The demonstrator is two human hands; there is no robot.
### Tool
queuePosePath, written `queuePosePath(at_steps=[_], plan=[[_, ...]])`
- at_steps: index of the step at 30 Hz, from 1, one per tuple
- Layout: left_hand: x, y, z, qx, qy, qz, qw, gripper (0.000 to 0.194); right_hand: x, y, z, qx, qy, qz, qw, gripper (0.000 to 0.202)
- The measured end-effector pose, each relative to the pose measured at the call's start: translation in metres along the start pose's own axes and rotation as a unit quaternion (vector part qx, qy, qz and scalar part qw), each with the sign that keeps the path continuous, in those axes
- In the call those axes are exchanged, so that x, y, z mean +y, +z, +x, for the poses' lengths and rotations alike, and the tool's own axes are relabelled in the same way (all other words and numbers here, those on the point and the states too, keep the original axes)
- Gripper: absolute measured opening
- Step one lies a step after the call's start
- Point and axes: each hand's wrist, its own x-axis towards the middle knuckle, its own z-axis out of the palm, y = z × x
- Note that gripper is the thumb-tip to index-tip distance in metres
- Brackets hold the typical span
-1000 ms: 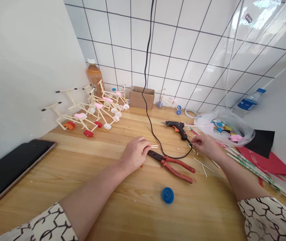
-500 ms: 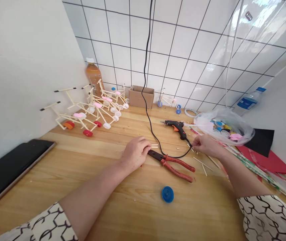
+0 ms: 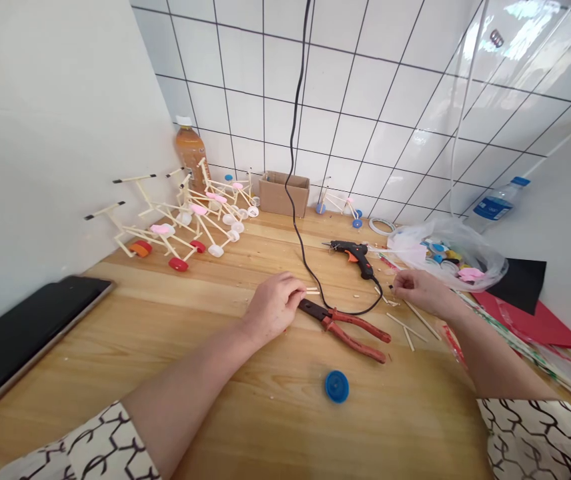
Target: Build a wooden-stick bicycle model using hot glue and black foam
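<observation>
**Short sticks [image 3: 312, 291] in left hand [image 3: 276, 305], right hand [image 3: 418, 291] by loose sticks [image 3: 408, 338]**

Short sticks poke out past the left fingertips, just behind the pliers [image 3: 338, 327]; left grip pinched closed on them. Right grip: fingers drawn together, small dark bit [image 3: 391, 287] at the tips, can't tell if held. Loose sticks lie just below it on the bench [image 3: 255, 427]. Glue gun [image 3: 358, 255] behind, cable [image 3: 292, 147] looping between hands. Blue cap [image 3: 337, 387] in front of pliers.

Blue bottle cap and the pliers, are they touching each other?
Apart. The head view shows a strip of bare wooden tabletop between the blue bottle cap and the nearer red handle of the pliers.
</observation>
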Motion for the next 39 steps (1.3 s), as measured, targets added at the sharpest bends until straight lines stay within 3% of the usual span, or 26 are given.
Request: queuePosePath(at_steps=[3,6,10,15,19,27,31,39], plan=[[0.012,-0.003,0.0,-0.021,-0.056,-0.095,0.994,0.013,-0.006,-0.005,-0.006,0.068,0.023,0.083,0.994,0.012],[0.024,-0.008,0.0,-0.057,-0.115,-0.2,0.971,0.012,-0.023,-0.006,-0.014,0.108,0.023,0.221,0.969,0.016],[0.029,-0.01,-0.001,-0.09,-0.153,-0.328,0.928,0.009,-0.062,0.003,-0.023,0.064,-0.017,0.395,0.916,0.022],[0.027,-0.014,0.001,-0.067,-0.166,-0.427,0.886,0.014,-0.113,0.023,-0.026,0.03,-0.005,0.573,0.819,0.026],[0.024,-0.017,0.004,-0.051,-0.185,-0.44,0.877,0.014,-0.129,0.04,-0.028,0.004,-0.001,0.636,0.772,0.019],[0.022,-0.016,0.002,-0.101,-0.231,-0.34,0.906,0.015,-0.128,0.07,-0.037,-0.059,0.022,0.637,0.769,0.022],[0.021,-0.012,0.001,-0.101,-0.253,-0.372,0.887,0.016,-0.13,0.078,-0.04,-0.07,0.017,0.635,0.769,0.022],[0.027,-0.007,0.0,-0.072,-0.225,-0.478,0.846,0.017,-0.133,0.087,-0.045,0.0,-0.004,0.599,0.801,0.021]])
